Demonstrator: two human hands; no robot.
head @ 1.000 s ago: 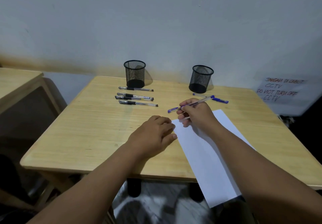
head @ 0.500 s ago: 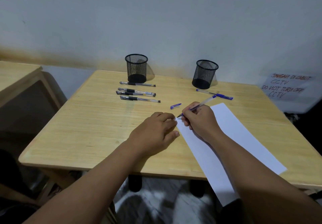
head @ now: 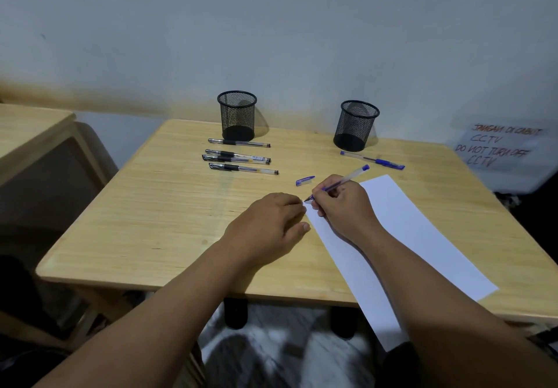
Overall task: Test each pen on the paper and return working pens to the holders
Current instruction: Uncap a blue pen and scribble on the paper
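While on paper, pen-gripping right hand

paper: near end overhangs table, partly under right arm | wall note: blurred | pen tip: contact unclear

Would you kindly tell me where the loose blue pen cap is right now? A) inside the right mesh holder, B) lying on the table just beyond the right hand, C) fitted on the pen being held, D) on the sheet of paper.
B: the blue pen cap lies on the bare wooden table, just beyond the right hand, which holds the uncapped blue pen.
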